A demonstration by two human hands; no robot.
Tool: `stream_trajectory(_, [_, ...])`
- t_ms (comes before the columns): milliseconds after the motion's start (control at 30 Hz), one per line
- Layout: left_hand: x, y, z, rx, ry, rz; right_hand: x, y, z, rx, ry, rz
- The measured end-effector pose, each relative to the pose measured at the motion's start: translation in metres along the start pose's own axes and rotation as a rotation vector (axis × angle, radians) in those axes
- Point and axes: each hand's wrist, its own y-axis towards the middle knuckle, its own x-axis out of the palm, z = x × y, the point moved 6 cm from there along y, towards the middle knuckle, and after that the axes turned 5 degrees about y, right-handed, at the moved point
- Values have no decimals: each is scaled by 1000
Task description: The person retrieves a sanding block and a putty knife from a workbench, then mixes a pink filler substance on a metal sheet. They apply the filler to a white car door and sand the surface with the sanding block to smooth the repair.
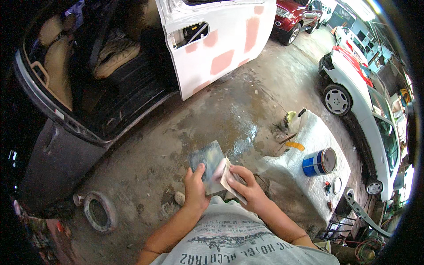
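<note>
Upper left of frame: van (128, 97), seat (117, 57) inside. Top centre: door (223, 39); right of it, SUV (304, 17). Bottom centre: person (238, 234); before them, board (207, 160) in left hand (195, 187), sheet (226, 176) in right hand (250, 187) at board's right edge. Lower left: ring (110, 213) on floor (145, 165). Right: can (313, 164) on table (287, 174); far right, car (358, 97) beyond.

From here a strip light (374, 6) glares, wet concrete floor (247, 136) glints, the car cabin (132, 90) sits in shadow; outer edges bow into black.
</note>
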Motion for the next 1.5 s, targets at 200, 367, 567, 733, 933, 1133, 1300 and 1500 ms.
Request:
stream_trajectory(200, [-13,-12,12,93,99,6,-41,12,33,-18,-470,-97])
stream_trajectory(367, [-12,-10,28,305,257,-93,-36,29,-18,-272,-534,-195])
stream_trajectory(567, [0,-19,44,407,357,-62,-40,46,-40,-290,-540,-273])
stream_trajectory(733, [10,-23,39,353,646,-263,-54,61,-39,-237,-564,-307])
stream_trajectory(933, [19,-18,61,597,885,-149,-14,48,-46,-305,-385,-315])
stream_trajectory(1133, [26,-16,72,729,910,-31,-8,29,-28,-249,-387,-368])
stream_trajectory(1300, [11,5,70,561,778,2,-35,39,-52,-194,-121,-94])
stream_trajectory(1500, [3,12,13,-22,-46,-46,-6,24,9,-21,-29,-16])
